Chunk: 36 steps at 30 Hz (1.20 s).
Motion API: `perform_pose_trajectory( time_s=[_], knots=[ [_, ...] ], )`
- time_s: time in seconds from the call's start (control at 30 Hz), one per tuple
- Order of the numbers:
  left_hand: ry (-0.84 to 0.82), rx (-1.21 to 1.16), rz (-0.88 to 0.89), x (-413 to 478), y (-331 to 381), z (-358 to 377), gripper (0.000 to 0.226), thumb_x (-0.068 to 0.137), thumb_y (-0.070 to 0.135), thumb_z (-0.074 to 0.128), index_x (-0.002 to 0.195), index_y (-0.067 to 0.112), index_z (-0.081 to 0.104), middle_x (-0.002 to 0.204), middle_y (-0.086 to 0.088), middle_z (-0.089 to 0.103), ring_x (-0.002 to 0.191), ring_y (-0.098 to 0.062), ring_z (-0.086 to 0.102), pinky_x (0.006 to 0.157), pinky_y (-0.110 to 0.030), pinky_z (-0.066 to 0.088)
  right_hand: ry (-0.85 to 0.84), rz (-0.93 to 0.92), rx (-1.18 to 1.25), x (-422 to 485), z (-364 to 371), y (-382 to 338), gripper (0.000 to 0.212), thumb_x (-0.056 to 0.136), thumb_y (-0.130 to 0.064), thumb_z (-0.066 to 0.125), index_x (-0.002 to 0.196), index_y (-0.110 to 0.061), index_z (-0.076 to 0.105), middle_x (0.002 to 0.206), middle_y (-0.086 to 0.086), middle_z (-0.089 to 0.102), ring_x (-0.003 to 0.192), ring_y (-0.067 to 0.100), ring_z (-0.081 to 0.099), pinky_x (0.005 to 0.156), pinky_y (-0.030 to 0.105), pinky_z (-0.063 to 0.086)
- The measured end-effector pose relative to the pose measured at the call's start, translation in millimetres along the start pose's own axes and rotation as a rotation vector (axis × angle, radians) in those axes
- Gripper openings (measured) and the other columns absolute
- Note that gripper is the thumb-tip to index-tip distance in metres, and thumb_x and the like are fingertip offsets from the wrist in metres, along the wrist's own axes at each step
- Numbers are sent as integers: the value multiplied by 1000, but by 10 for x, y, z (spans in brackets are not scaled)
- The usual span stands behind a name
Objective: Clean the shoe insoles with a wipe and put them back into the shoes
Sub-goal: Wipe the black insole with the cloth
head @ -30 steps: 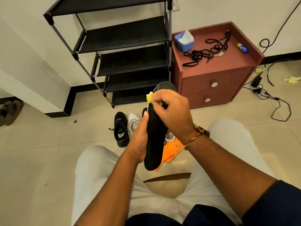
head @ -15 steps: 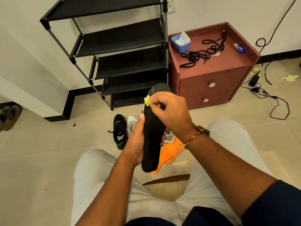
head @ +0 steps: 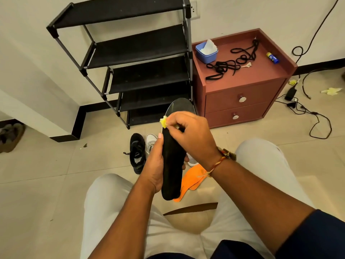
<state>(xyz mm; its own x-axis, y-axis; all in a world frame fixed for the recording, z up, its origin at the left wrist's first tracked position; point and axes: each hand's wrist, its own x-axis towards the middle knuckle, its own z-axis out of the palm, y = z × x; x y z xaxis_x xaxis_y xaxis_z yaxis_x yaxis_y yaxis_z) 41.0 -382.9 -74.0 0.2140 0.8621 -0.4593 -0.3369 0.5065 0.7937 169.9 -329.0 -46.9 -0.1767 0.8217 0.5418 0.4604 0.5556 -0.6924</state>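
Right now the fingers [head: 176, 119] of the right hand [head: 188, 135] are curled tight, pinching a small yellow wipe [head: 164, 122] against the left edge of a black insole [head: 172, 165], near its toe end. The left hand [head: 158, 165] wraps the insole's middle from the side, with the thumb lying up along its edge. It holds the insole upright above the floor, between the knees.

The insole looks light and bendy, probably foam, so it would likely flex under hard rubbing. A grip at the waist with fingers backing the rubbed spot seems the steadiest hold.

Orange insoles [head: 192, 176] lie on the tiles just below. A black shoe [head: 137, 154] and a white shoe [head: 150, 141] sit just ahead, with open floor around them. The shoe rack [head: 138, 47] and red bedside cabinet [head: 242, 101] stand farther off, and loose cables [head: 308, 113] trail to the right.
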Motion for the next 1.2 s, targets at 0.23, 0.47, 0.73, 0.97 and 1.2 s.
perform_pose_trajectory(
  time_s=[0.23,0.47,0.73,0.97,1.2],
  knots=[
    [-41,-20,-57,26,-19,-16,82,98,71,29,129,5,65,107,-18,64,84,-23,58,75,-39,45,200,264,-64,153,-201,315,8,86,-7,70,90,-14,73,91,-4,70,85,4,63,79,17,53],
    [140,-53,84,6,18,-3,60,100,63,32,100,26,80,105,-17,73,102,-30,67,95,-51,49,-65,43,56,-114,155,-123,6,86,-12,71,91,-14,74,93,-3,72,90,6,66,84,20,53],
    [220,-368,151,17,155,-146,68,99,66,35,117,15,76,126,-16,69,120,-29,66,106,-44,47,-331,-112,-72,-250,337,-166,7,86,-9,66,82,-14,67,87,0,68,84,16,60,82,33,51],
    [14,-161,-9,1,67,-36,85,93,78,35,136,9,61,108,-18,65,89,-26,60,79,-40,48,-6,-28,-188,138,24,87,4,86,-8,68,83,-9,65,86,4,65,82,21,61,76,41,52],
    [-72,-78,-19,58,30,-84,88,94,78,32,135,6,60,102,-17,67,85,-24,61,77,-40,46,98,43,-39,225,-23,-59,8,87,-8,71,94,-10,72,97,-1,70,94,8,64,83,23,53]
  ],
)
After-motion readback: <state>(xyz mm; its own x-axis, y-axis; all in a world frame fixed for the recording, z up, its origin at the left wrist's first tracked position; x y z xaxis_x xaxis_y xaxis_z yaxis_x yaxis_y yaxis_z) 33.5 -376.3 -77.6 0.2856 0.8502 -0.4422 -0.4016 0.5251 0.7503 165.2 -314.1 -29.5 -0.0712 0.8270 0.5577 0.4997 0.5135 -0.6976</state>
